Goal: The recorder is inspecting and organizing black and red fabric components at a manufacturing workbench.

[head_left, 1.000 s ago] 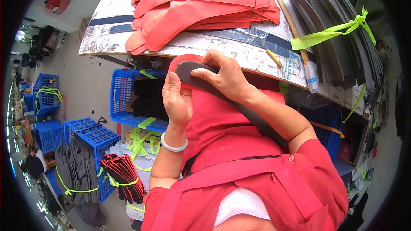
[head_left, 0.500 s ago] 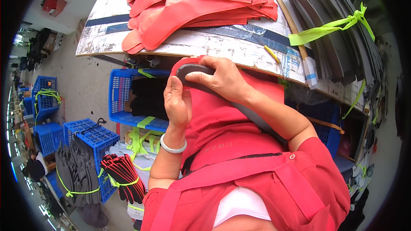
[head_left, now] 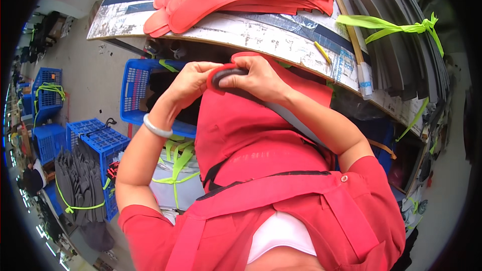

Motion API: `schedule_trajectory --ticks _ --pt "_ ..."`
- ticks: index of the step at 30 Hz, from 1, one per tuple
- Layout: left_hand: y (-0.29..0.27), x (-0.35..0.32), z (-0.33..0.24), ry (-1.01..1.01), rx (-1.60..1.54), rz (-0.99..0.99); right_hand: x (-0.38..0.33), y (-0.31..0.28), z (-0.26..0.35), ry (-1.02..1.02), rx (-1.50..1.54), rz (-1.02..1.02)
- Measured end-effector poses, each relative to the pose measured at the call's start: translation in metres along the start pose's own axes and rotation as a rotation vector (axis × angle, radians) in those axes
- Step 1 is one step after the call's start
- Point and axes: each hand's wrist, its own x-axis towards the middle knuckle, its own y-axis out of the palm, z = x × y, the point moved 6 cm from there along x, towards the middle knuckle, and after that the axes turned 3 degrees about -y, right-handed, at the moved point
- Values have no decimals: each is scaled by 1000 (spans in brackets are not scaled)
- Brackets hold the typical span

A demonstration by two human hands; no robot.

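Observation:
In front of my body, below the table edge, a dark grey curved strip [head_left: 230, 73] has its rounded end against a red sheet-like piece [head_left: 212, 81], whose rim curls around that end. My left hand [head_left: 193, 81] pinches the red rim at the tip, fingers together. With my thumb pressed on the grey strip, my right hand [head_left: 261, 76] grips it together with the red piece behind. From there the strip runs down beneath my right forearm. What the fingertips do behind the tip is hidden.
On the white worn table [head_left: 241, 37] lies a pile of red curved pieces [head_left: 221, 2]. A yellow stick [head_left: 322, 52], a wooden-handled tool [head_left: 351, 32] and a tied bundle of grey strips [head_left: 396, 45] are at its right. Blue crates [head_left: 131, 90] stand at left, near tied grey pieces [head_left: 80, 183].
My left hand has gone from being spread beside the strip to pinching the red rim at its tip. The left elbow has swung outward to the left; the view has shifted slightly.

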Motion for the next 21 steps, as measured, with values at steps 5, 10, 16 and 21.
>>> schedule_trajectory --ticks 5,10,16,21 --pt "-9 7 23 12 -43 59 3 7 -20 17 39 6" --pt "-1 -4 29 84 -27 112 0 18 -21 17 92 73" --pt "-19 -13 51 -2 -93 -7 -1 23 -27 16 35 66" --pt "-13 -12 53 48 -126 78 -2 28 -23 4 20 87"
